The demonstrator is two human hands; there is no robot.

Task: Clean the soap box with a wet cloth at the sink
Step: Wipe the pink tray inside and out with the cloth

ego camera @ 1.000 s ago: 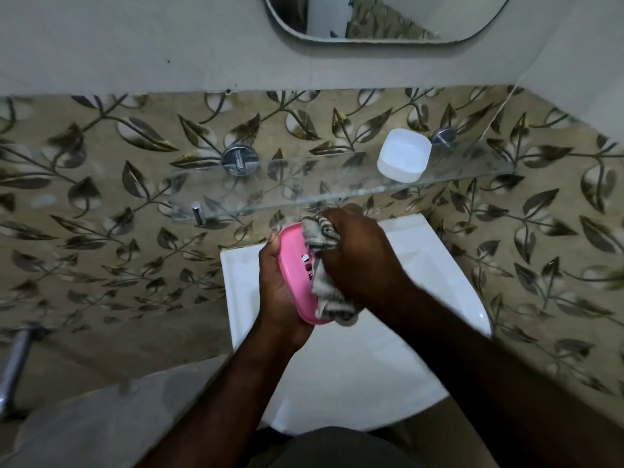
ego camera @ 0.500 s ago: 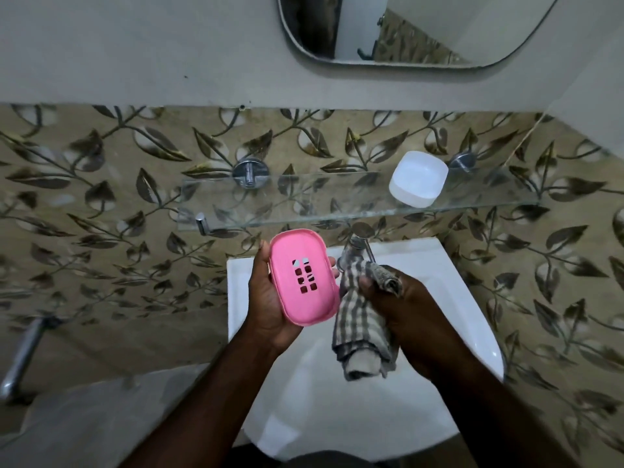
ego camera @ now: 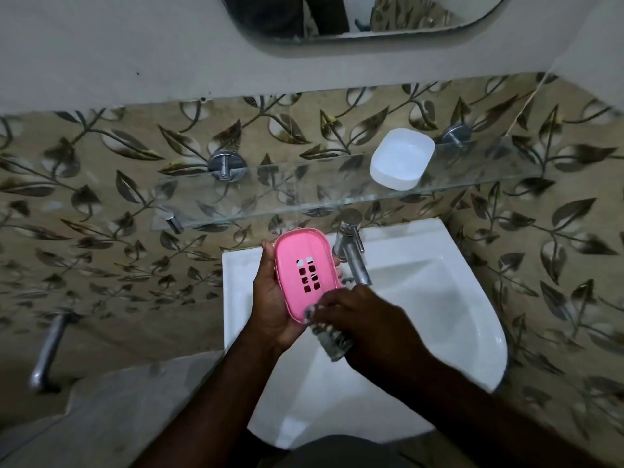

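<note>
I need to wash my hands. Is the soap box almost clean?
Not yet. Taking it apart is done: the white half sits on the glass shelf. The left hand holds the pink tray; the right hand presses the cloth on its lower end. Rejoining is left.

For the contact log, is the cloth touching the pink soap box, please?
Touching: the head view shows the cloth pressed against the pink soap box at its lower edge.

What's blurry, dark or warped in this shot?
Head view: the cloth and the right hand are smeared by motion blur, while the pink soap box in the left hand looks fairly sharp. Head view: the lighting is dim, and only the white sink reads bright. Head view: the wide lens bows the glass shelf.
</note>
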